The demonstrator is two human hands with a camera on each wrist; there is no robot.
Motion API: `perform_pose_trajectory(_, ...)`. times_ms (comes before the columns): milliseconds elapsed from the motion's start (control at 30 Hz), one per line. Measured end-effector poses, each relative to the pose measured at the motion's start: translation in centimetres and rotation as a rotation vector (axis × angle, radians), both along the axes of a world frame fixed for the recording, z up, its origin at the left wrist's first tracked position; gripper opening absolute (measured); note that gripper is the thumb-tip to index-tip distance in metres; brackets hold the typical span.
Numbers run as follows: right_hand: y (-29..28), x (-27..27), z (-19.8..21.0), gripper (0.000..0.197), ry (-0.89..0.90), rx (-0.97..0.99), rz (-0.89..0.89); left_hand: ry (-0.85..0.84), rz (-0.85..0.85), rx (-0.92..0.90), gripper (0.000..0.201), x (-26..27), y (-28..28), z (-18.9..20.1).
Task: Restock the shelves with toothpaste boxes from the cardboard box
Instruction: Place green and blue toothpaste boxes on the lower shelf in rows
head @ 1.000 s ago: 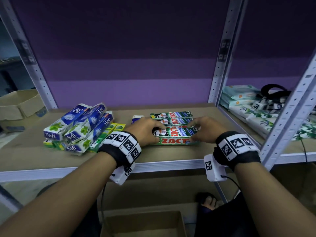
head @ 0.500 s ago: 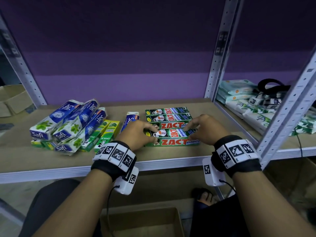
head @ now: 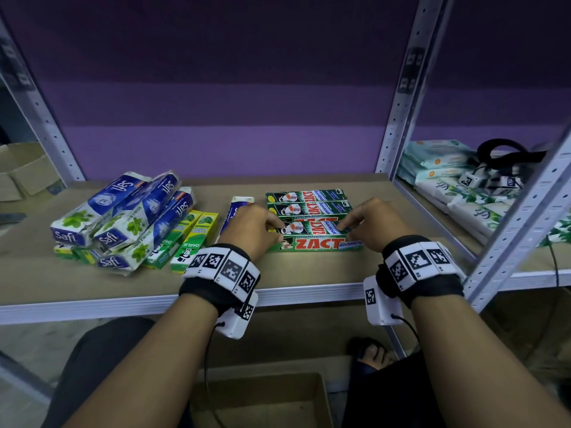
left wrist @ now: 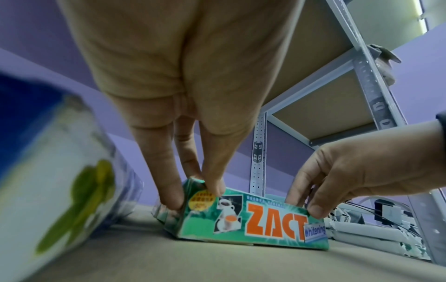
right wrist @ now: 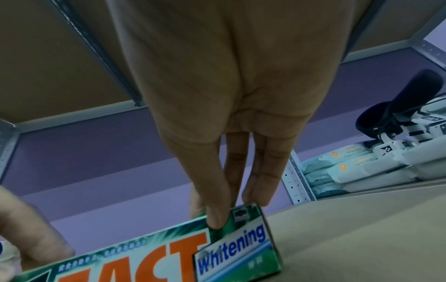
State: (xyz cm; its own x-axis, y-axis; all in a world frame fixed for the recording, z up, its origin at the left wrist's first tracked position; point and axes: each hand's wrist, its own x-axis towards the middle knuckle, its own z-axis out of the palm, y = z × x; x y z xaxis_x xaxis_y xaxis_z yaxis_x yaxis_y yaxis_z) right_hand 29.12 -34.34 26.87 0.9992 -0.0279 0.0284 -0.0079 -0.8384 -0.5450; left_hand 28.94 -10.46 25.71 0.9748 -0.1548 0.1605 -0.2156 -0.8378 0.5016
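Note:
A green Zact toothpaste box [head: 321, 243] lies nearest in a row of Zact boxes [head: 309, 202] on the brown shelf [head: 309, 273]. My left hand [head: 275, 233] pinches its left end, thumb on the front top edge and fingers at the end flap [left wrist: 193, 194]. My right hand [head: 346, 231] pinches the right end by the "Whitening" label [right wrist: 229, 215]. The held box [left wrist: 265, 223] rests on the shelf board. The open cardboard box [head: 262, 400] sits on the floor below, between my arms.
Left of my hands lies a pile of blue-and-white Safi boxes [head: 123, 217] on green Darlie boxes [head: 191, 239], with one more Safi box [head: 238, 208] beside my left hand. Wipe packs [head: 438, 168] fill the right bay behind a grey upright [head: 398, 97]. Another carton [head: 24, 171] stands far left.
Both hands stay pinched on the ends of the nearest Zact box. Only the head view has shifted a little.

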Motion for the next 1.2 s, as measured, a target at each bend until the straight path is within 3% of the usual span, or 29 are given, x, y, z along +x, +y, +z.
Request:
perform_pose_trajectory(333,0.0,1.7,-0.6,0.026,-0.035,-0.004,-0.063,-0.011,-0.006,-0.033,0.025,1.0,-0.3,-0.5)
perform_pose_trajectory(633,1.4,0.6,-0.5,0.026,-0.149,0.041,0.016,-0.103,-0.062,-0.048,0.016,0.7,1.5,0.2)
perform_pose_trajectory(933,7.8,0.1,0.7,0.016,-0.206,0.122,0.174,-0.272,0.033,-0.203,0.018,-1.2,8.4,2.4)
perform_pose_trajectory(1200,16.8,0.7,2.4,0.011,-0.209,0.155,0.329,-0.477,0.154,-0.194,0.019,-3.5,16.8,3.8)
